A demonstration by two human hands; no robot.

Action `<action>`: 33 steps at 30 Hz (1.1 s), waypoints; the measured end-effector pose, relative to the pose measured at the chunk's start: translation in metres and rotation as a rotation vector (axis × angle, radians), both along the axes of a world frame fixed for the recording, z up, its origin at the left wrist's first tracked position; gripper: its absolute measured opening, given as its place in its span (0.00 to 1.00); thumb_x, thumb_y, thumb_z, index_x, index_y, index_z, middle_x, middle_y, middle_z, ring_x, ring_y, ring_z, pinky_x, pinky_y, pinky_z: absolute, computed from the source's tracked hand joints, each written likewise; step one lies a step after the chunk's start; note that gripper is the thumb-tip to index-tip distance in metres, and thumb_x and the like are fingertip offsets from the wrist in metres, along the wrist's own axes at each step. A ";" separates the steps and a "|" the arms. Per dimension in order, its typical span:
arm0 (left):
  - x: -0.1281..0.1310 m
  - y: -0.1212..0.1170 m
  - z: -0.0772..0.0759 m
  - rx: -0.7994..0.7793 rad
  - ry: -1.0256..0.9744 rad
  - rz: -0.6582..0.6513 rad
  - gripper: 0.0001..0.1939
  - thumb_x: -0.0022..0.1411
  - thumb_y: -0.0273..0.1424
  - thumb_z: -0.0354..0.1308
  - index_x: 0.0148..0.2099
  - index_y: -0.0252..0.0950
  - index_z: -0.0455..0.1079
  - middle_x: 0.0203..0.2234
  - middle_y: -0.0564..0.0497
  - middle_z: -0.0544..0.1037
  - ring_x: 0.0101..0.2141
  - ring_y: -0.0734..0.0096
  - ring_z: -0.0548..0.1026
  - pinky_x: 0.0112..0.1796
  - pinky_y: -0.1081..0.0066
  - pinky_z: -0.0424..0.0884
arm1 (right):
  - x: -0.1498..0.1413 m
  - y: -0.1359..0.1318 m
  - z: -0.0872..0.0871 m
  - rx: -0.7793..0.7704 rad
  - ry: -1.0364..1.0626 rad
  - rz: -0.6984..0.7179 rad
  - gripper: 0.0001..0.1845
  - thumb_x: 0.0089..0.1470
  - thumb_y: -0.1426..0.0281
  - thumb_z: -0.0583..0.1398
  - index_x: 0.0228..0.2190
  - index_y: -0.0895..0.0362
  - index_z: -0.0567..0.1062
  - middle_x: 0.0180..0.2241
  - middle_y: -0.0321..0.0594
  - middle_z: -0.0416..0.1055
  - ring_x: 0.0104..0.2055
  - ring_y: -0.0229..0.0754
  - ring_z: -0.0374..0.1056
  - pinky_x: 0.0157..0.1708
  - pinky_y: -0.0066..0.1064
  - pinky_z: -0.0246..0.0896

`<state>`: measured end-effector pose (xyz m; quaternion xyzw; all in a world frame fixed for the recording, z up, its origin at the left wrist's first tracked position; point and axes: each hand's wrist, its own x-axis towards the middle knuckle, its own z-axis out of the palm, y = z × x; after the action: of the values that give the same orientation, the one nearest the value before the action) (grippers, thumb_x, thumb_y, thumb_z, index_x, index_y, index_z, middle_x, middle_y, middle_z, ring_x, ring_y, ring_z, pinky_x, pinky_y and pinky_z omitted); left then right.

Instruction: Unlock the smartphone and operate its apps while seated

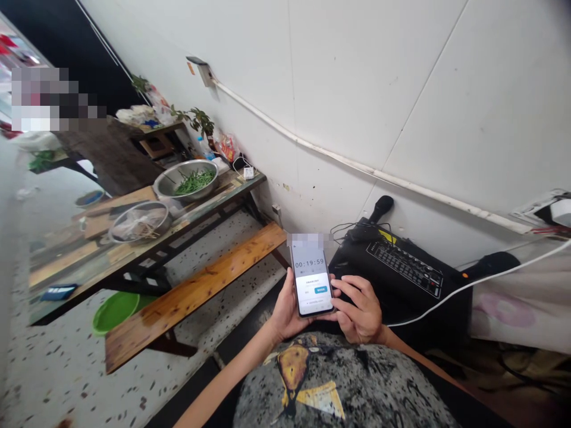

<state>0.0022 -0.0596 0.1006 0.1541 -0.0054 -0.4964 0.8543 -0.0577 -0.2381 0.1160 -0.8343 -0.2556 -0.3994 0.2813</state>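
A smartphone (311, 284) lies tilted, face up, in front of my patterned shirt (348, 383). Its lit screen shows 00:19:59 above a white pop-up with a blue button. My left hand (288, 309) cradles it from below, the thumb along its left edge and fingers underneath. Against the right edge, my right hand (359, 306) has its bent fingertips on the phone; part of its grip is hidden.
A wooden bench (196, 288) stands left, beside a table holding a metal bowl (160, 185) of green beans and a bagged bowl (116, 235). A green basin (113, 312) sits below. Right are a black speaker (401, 303) and a white cable (428, 306). Someone (111, 151) is beyond the table.
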 end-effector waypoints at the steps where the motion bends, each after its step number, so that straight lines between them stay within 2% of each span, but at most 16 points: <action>1: 0.000 0.000 -0.001 0.003 0.005 0.000 0.43 0.65 0.58 0.34 0.63 0.26 0.60 0.51 0.32 0.72 0.50 0.47 0.72 0.43 0.53 0.72 | 0.000 0.000 0.000 -0.004 0.003 -0.004 0.12 0.54 0.71 0.54 0.35 0.56 0.77 0.48 0.48 0.72 0.50 0.52 0.64 0.44 0.48 0.67; 11: -0.002 -0.002 -0.001 0.053 0.029 0.007 0.39 0.65 0.58 0.39 0.61 0.32 0.63 0.49 0.34 0.74 0.44 0.47 0.76 0.37 0.55 0.75 | 0.000 0.000 0.004 -0.082 0.063 -0.008 0.14 0.55 0.70 0.55 0.39 0.60 0.78 0.53 0.53 0.67 0.56 0.57 0.59 0.48 0.51 0.66; 22: -0.004 -0.002 0.002 0.090 0.031 0.007 0.39 0.64 0.58 0.41 0.63 0.33 0.62 0.52 0.34 0.72 0.50 0.45 0.72 0.38 0.56 0.74 | 0.000 0.000 0.005 -0.095 0.061 -0.008 0.15 0.55 0.70 0.56 0.40 0.61 0.78 0.55 0.55 0.66 0.57 0.58 0.58 0.49 0.52 0.65; 29: -0.004 -0.002 -0.002 0.070 0.052 0.026 0.38 0.65 0.57 0.42 0.61 0.31 0.64 0.53 0.36 0.72 0.51 0.47 0.72 0.44 0.53 0.72 | -0.004 -0.002 0.003 -0.031 -0.023 0.005 0.15 0.54 0.71 0.54 0.38 0.63 0.76 0.48 0.56 0.71 0.52 0.56 0.62 0.45 0.51 0.66; 33: -0.004 -0.002 -0.002 0.047 0.040 -0.019 0.41 0.65 0.58 0.39 0.61 0.29 0.65 0.52 0.34 0.72 0.51 0.47 0.72 0.44 0.53 0.72 | -0.004 -0.001 0.004 -0.015 -0.028 0.002 0.13 0.54 0.72 0.53 0.37 0.61 0.76 0.47 0.54 0.72 0.50 0.55 0.63 0.43 0.49 0.67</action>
<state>-0.0019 -0.0612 0.0984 0.1641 0.0220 -0.5074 0.8456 -0.0622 -0.2393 0.1200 -0.8306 -0.2632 -0.4086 0.2716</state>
